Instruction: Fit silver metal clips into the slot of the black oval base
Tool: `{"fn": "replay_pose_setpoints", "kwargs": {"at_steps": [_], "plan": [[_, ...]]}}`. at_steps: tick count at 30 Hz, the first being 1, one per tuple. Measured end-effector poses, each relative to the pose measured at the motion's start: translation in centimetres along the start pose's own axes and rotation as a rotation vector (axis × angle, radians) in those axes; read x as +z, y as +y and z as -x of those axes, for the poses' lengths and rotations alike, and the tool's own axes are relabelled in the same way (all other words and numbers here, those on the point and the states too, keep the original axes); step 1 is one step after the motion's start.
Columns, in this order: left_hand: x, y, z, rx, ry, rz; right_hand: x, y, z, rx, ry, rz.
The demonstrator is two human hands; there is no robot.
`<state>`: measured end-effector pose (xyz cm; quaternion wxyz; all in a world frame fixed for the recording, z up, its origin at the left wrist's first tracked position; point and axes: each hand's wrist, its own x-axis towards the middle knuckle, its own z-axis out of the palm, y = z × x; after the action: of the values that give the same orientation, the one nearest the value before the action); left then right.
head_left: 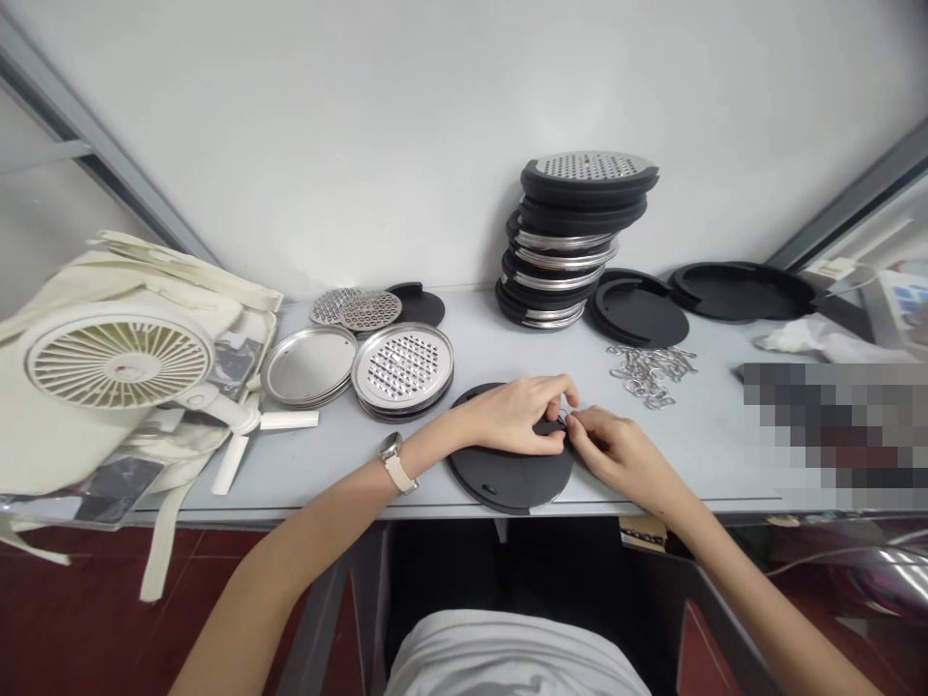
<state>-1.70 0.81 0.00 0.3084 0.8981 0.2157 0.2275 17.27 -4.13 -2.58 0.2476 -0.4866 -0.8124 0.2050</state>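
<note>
A round black plastic disc (507, 478) lies near the front edge of the table. My left hand (518, 416) rests across it, fingers bent around its right edge and thumb tip at that edge. My right hand (616, 447) pinches a small metal wire clip (563, 414) against the same edge, between the two hands. Most of the clip is hidden by my fingertips. Behind my right hand lies a loose pile of similar wire clips (651, 375). Left of the disc is a stack topped by a round metal grater plate (403, 367).
A tall leaning stack of black holders and grater plates (572, 242) stands at the back. More black holders (642, 309) lie right of it. Plain metal discs (308, 365), a white fan (120, 362) and a cream bag (65, 280) are at left. A blurred patch covers the right side.
</note>
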Motion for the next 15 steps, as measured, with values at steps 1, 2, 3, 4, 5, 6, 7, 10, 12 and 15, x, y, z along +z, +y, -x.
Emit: {"fn": "replay_pose_setpoints", "kwargs": {"at_steps": [1,2,3,4,5,6,7,10,12,15], "plan": [[-0.02,0.0,0.0,-0.004,-0.003,0.001,-0.01,0.03,0.02,0.001,0.001,-0.002],[-0.03,0.0,0.0,-0.007,-0.006,0.002,-0.01,0.06,0.04,0.002,0.001,-0.003],[-0.05,0.01,0.0,-0.008,-0.008,0.003,0.0,0.08,0.05,0.003,0.001,-0.002],[-0.07,0.02,0.0,-0.008,-0.009,0.003,0.0,0.1,0.07,0.004,0.001,-0.001],[-0.09,0.04,-0.01,-0.008,-0.01,0.002,0.0,0.11,0.08,0.007,0.0,0.0],[-0.1,0.06,-0.02,-0.009,-0.01,0.0,-0.01,0.12,0.09,0.01,0.0,0.001],[-0.11,0.08,-0.03,-0.012,-0.012,-0.002,-0.02,0.12,0.1,0.012,0.0,0.002],[-0.11,0.14,-0.06,-0.022,-0.019,-0.008,-0.03,0.15,0.13,0.016,0.003,0.001],[-0.09,0.19,-0.06,-0.012,-0.013,-0.021,-0.03,0.17,0.15,0.013,0.006,0.002],[-0.06,0.31,-0.02,0.011,0.003,-0.062,-0.01,0.19,0.17,0.007,0.005,0.006]]}}
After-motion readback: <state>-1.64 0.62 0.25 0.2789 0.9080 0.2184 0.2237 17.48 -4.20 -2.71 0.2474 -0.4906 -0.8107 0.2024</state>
